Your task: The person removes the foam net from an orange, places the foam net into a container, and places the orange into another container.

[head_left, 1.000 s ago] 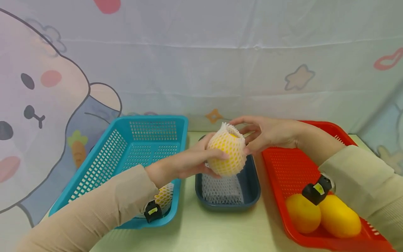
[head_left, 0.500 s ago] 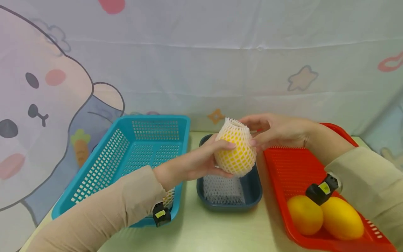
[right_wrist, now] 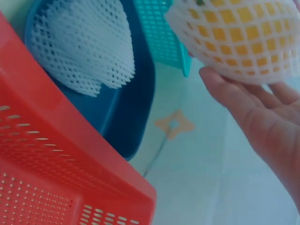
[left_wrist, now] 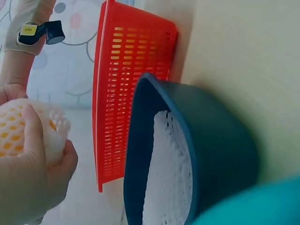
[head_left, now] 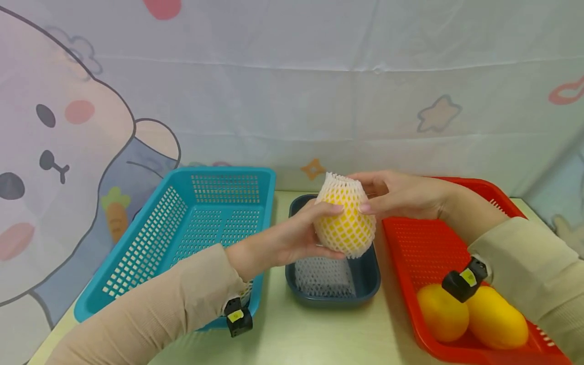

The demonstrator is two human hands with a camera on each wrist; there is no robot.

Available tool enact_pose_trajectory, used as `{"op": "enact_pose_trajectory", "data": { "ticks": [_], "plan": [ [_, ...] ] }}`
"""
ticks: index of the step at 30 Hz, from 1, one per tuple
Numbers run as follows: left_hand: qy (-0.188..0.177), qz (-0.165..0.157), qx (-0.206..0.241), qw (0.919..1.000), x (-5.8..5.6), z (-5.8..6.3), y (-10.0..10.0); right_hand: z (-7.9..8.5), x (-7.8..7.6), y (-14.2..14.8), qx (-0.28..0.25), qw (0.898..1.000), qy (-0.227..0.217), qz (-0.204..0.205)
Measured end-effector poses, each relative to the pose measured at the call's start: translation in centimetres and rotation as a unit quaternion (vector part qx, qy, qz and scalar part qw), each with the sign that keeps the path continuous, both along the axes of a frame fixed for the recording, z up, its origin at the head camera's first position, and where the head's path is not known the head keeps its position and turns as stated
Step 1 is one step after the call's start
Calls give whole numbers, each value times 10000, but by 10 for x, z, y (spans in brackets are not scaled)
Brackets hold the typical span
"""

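Observation:
A yellow fruit in a white foam net sleeve (head_left: 345,225) is held up above the dark blue bin (head_left: 333,300). My left hand (head_left: 294,235) grips it from the left, thumb across the front and fingers underneath. At its right side my right hand (head_left: 406,195) holds the sleeve, thumb in front and the other fingers partly hidden behind. The sleeve's gathered open end points upward. In the right wrist view the netting (right_wrist: 248,42) covers the fruit, with a bit of green near its end. Flat white foam nets (head_left: 323,276) lie inside the bin.
On the left is a teal basket (head_left: 266,203), its near end partly behind my left sleeve, with netting just showing there. A red basket (head_left: 401,284) stands at right, holding an orange-like fruit (head_left: 442,312) and a longer yellow fruit (head_left: 497,319). A printed cloth (head_left: 292,101) hangs behind.
Over the second, the fruit has shifted slightly right in view and its sleeve's end has turned more upright, the net now covering its top. The right thumb has come onto the net's front.

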State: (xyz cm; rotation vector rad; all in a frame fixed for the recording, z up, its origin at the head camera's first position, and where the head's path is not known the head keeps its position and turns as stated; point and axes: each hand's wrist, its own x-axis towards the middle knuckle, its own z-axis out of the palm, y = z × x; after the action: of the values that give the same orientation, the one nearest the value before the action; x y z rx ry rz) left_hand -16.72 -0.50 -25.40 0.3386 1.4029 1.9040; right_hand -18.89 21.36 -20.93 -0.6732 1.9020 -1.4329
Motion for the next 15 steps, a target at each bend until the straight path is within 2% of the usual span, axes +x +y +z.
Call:
{"op": "enact_pose_trajectory", "data": {
  "ticks": [6, 12, 15],
  "plan": [
    [178, 352, -183, 9991, 3, -1, 8, -8, 1, -7, -2, 9996, -78, -287],
    [-50, 579, -293, 9979, 8, -2, 12, -16, 2, -8, -152, 9992, -31, -375],
    [-164, 657, -226, 9974, 9, -2, 14, -19, 4, -10, -279, 9978, 108, -588]
  ]
}}
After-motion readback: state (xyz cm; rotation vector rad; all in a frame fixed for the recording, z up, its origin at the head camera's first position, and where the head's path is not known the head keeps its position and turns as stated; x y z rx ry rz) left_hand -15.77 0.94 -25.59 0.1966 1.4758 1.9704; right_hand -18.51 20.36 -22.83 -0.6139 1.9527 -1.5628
